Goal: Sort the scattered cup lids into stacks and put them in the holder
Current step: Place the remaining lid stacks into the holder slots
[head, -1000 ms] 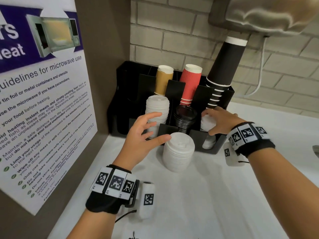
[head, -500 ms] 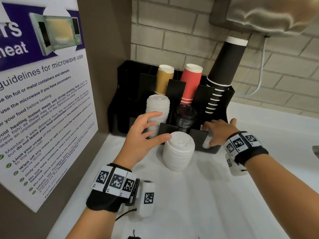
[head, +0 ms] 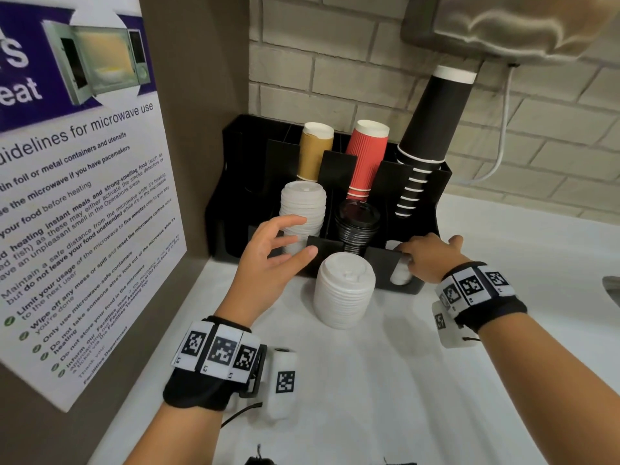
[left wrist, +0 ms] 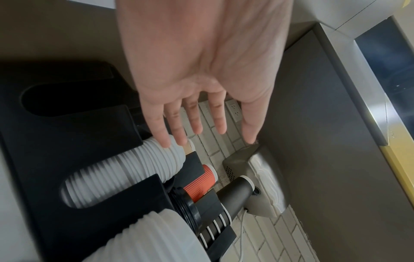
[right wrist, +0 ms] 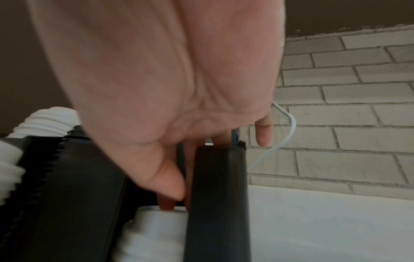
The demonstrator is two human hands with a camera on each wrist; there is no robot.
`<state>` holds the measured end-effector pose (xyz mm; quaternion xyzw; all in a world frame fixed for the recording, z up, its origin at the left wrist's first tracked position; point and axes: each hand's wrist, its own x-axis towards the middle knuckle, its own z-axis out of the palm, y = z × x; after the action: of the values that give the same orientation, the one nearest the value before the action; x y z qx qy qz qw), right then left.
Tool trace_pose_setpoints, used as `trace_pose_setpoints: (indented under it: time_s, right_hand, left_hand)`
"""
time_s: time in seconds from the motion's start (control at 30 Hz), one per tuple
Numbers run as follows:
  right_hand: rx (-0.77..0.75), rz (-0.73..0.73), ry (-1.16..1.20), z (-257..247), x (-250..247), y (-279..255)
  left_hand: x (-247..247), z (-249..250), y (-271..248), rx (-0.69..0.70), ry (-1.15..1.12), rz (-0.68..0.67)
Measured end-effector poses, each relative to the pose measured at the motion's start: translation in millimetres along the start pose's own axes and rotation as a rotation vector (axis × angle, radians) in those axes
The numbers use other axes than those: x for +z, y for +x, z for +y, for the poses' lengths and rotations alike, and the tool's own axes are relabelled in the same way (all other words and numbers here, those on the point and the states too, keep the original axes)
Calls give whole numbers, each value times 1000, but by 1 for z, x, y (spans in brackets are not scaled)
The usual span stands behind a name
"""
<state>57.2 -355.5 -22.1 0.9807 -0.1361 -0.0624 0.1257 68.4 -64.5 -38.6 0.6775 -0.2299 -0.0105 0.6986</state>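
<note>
Head view. A black holder was seen standing at the back left corner of a white counter, against a brick wall. Three front compartments were noted: a stack of white lids in the left one, a stack of black lids in the middle one, a low stack of white lids in the right one. A loose stack of white lids was seen standing upright on the counter, just in front of the holder's front wall. Behind the lids, tan cups, red cups and tall black cups were recorded. The left hand was held with fingers spread and relaxed, gripping nothing, in front of the left compartment. The right hand was reaching down into the right compartment, fingers on the low stack. A microwave poster was noted on the left panel.

Left wrist view. The left hand was seen flat, fingers straight, above the left white stack.

Right wrist view. The right hand was seen with fingers curled down onto the low white stack; whether the lids were actually gripped could not be told.
</note>
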Motion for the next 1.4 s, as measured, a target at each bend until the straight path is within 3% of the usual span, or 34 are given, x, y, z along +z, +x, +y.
trace_pose_setpoints:
  time_s: [0.13, 0.23, 0.3, 0.33, 0.4, 0.47, 0.5, 0.6, 0.97, 1.07, 1.13, 1.23, 1.4]
  right_hand:
    - [5, 32, 9, 2, 0, -4]
    - [8, 361, 260, -1, -10, -14]
    - [-110, 558, 584, -15, -19, -25]
    - [-207, 549, 715, -25, -24, -31]
    - [-343, 334, 826, -46, -30, -43]
    - [-358, 142, 761, -63, -28, -49]
    - [-350, 121, 703, -69, -25, -49]
    - [-314, 157, 626, -82, -16, -49]
    - [-305, 205, 727, -82, -14, -43]
    - [-292, 310, 854, -77, -25, -50]
    - [-311, 363, 1021, -75, -34, -57]
    - [-359, 258, 1299, -79, -44, -70]
    - [-429, 81, 1554, -86, -38, -82]
  left_hand:
    - [0, -1, -1, 0, -3, 5]
    - [-1, -2, -1, -1, 6, 11]
    - [-2, -2, -1, -3, 12, 15]
    - [-1, -2, -1, -6, 11, 17]
    - [-1, -2, -1, -13, 4, 21]
    - [-1, -2, -1, -14, -1, 25]
    - [-2, -3, -1, -12, -4, 28]
    - [-4, -4, -2, -7, -12, 33]
    - [-2, -5, -1, -4, -7, 36]
    - [0, -3, -2, -22, -11, 13]
    - [2, 0, -4, -52, -30, -75]
    - [9, 0, -7, -76, -75, -235]
    - [15, 2, -9, -42, -190, -241]
